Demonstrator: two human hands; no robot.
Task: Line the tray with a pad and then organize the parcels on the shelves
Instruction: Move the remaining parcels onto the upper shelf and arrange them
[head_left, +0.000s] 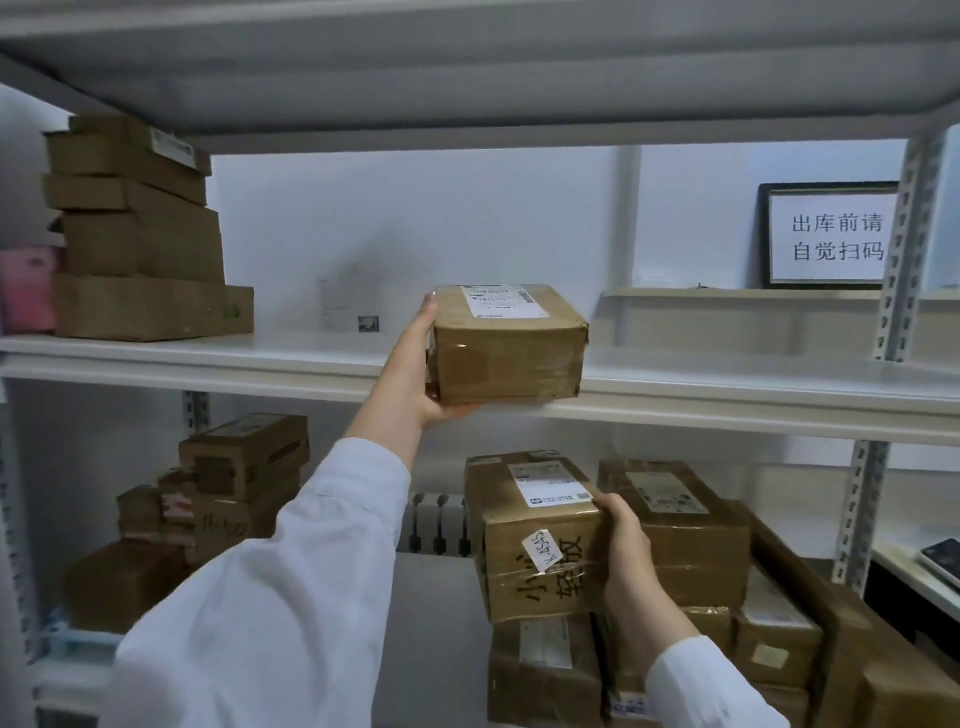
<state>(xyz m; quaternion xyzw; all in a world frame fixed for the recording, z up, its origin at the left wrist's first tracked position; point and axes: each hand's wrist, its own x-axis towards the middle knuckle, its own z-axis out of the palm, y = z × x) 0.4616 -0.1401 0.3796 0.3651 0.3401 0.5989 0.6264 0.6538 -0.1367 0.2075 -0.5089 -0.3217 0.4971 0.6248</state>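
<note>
Your left hand (415, 364) cups the small parcel (509, 358) underneath to seat it on the shelf (208, 353); your right hand (626, 551) grips the taped parcel (540, 551), likely next.

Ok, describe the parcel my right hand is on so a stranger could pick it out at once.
Look at the white shelving, lower level, right-hand stack of brown boxes. The parcel is at its front left, held by the right hand. Only it carries a tilted K-4545 sticker and black handwritten characters.
</note>
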